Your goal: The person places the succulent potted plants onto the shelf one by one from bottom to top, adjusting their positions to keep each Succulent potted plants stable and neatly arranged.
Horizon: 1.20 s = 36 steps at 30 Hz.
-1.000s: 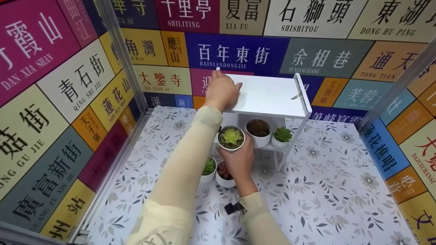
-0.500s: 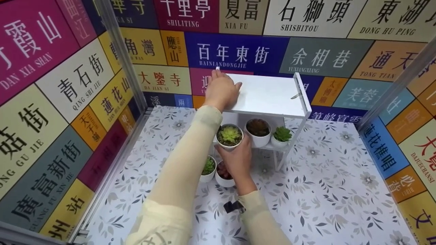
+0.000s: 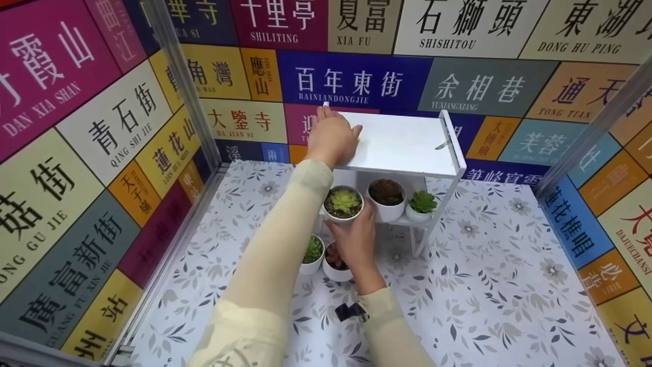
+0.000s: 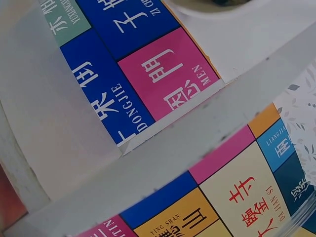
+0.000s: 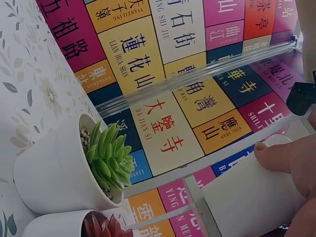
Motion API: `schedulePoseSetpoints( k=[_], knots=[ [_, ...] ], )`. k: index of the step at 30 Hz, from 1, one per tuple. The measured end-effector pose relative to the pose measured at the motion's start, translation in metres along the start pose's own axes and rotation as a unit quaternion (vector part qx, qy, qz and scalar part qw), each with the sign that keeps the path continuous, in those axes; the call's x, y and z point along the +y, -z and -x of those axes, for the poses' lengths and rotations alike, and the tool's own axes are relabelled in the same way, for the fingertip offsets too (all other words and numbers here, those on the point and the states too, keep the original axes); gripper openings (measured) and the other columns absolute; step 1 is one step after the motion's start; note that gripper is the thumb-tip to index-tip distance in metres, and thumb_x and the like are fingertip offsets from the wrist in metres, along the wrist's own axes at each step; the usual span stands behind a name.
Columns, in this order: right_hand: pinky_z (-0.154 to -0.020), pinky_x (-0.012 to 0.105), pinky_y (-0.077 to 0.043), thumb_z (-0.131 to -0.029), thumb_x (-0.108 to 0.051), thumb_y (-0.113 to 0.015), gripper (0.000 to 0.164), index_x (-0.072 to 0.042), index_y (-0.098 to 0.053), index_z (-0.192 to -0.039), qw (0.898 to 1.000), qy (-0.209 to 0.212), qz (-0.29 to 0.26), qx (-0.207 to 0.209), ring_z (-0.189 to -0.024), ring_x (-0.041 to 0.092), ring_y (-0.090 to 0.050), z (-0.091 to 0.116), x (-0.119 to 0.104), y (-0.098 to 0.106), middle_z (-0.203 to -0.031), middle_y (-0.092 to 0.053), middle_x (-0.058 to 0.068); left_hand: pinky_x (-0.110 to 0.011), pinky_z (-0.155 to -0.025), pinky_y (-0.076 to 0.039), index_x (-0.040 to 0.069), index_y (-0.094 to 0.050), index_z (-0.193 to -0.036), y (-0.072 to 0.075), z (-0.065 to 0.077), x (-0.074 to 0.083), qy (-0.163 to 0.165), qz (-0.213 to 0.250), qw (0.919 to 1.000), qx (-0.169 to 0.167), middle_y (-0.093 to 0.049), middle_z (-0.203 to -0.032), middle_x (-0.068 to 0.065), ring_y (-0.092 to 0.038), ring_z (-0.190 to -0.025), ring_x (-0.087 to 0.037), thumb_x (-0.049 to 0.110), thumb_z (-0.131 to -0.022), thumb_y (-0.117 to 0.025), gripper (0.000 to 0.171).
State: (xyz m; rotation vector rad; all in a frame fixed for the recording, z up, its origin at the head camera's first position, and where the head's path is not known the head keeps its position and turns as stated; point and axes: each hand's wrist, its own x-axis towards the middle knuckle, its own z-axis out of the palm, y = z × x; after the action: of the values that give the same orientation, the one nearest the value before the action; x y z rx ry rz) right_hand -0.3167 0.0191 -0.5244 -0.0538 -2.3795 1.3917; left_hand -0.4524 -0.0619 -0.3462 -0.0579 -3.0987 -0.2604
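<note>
In the head view my left hand [image 3: 332,133] lies over the left end of the white two-tier shelf [image 3: 402,145]. Its fingers bend over the raised end and the thumb points right above the top board. My right hand [image 3: 356,237] holds a white pot with a yellow-green succulent [image 3: 343,203] from its near right side, at the left end of the lower tier. In the right wrist view the thumb [image 5: 274,157] presses the wall of this white pot [image 5: 252,200]. Whether the pot's base touches the tier is hidden.
A pot with a brownish plant [image 3: 387,196] and a small green succulent [image 3: 422,203] stand on the lower tier. On the floral surface [image 3: 484,285] in front are a green succulent pot [image 5: 64,170] and a red succulent pot [image 3: 336,262]. Sign-covered walls [image 3: 351,76] enclose three sides.
The right hand and the held pot have shifted slightly left toward the shelf's left end, mostly in the first half second. The left hand has stayed on the shelf.
</note>
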Motion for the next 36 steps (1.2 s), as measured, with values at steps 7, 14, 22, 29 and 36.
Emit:
schedulePoseSetpoints(
  k=[7, 14, 22, 29, 36],
  knots=[
    [-0.118, 0.055, -0.046, -0.078, -0.031, -0.097, 0.100, 0.000, -0.041, -0.154, 1.000, -0.012, 0.007, 0.007, -0.140, 0.042, -0.055, -0.002, 0.001, -0.001, -0.150, -0.052, 0.025, -0.049, -0.137, -0.006, -0.008, -0.017, -0.166, 0.000, -0.001, 0.000, 0.003, 0.002, 1.0000, -0.003, -0.009, -0.176, -0.027, -0.005, -0.167, -0.039, 0.058, -0.113, -0.026, 0.085],
    [-0.118, 0.054, -0.047, -0.072, -0.032, -0.100, 0.103, -0.001, -0.045, -0.153, 0.999, -0.016, 0.007, 0.036, -0.139, 0.041, -0.056, -0.004, 0.005, -0.006, -0.149, -0.055, 0.023, -0.048, -0.137, -0.004, -0.008, -0.014, -0.166, -0.001, 0.000, -0.001, 0.007, 0.008, 0.9999, -0.008, -0.006, -0.176, -0.027, -0.002, -0.167, -0.039, 0.058, -0.113, -0.026, 0.085],
    [-0.116, 0.054, -0.048, -0.071, -0.032, -0.101, 0.098, 0.000, -0.050, -0.148, 0.998, -0.026, -0.009, 0.058, -0.136, 0.040, -0.058, -0.004, 0.007, -0.012, -0.146, -0.058, 0.023, -0.048, -0.137, -0.006, -0.007, -0.016, -0.166, -0.001, -0.001, -0.004, 0.009, 0.008, 0.9999, -0.006, -0.007, -0.176, -0.027, -0.003, -0.167, -0.039, 0.059, -0.113, -0.026, 0.086],
    [-0.112, 0.053, -0.050, -0.075, -0.027, -0.099, 0.085, 0.003, -0.055, -0.141, 0.996, -0.016, -0.014, 0.082, -0.128, 0.041, -0.061, -0.003, 0.017, -0.020, -0.135, -0.062, 0.024, -0.048, -0.137, -0.006, -0.007, -0.018, -0.166, -0.002, -0.003, -0.003, 0.010, 0.006, 0.9999, -0.005, -0.009, -0.176, -0.026, -0.006, -0.167, -0.038, 0.060, -0.112, -0.027, 0.086],
    [-0.104, 0.048, -0.057, -0.076, -0.023, -0.098, 0.080, 0.003, -0.057, -0.139, 0.995, -0.010, -0.028, 0.098, -0.120, 0.038, -0.065, -0.001, 0.023, -0.026, -0.129, -0.064, 0.023, -0.048, -0.137, -0.006, -0.007, -0.017, -0.166, -0.001, -0.003, -0.002, 0.009, 0.009, 0.9999, -0.005, -0.009, -0.176, -0.026, -0.005, -0.167, -0.037, 0.060, -0.112, -0.027, 0.086]
  ],
)
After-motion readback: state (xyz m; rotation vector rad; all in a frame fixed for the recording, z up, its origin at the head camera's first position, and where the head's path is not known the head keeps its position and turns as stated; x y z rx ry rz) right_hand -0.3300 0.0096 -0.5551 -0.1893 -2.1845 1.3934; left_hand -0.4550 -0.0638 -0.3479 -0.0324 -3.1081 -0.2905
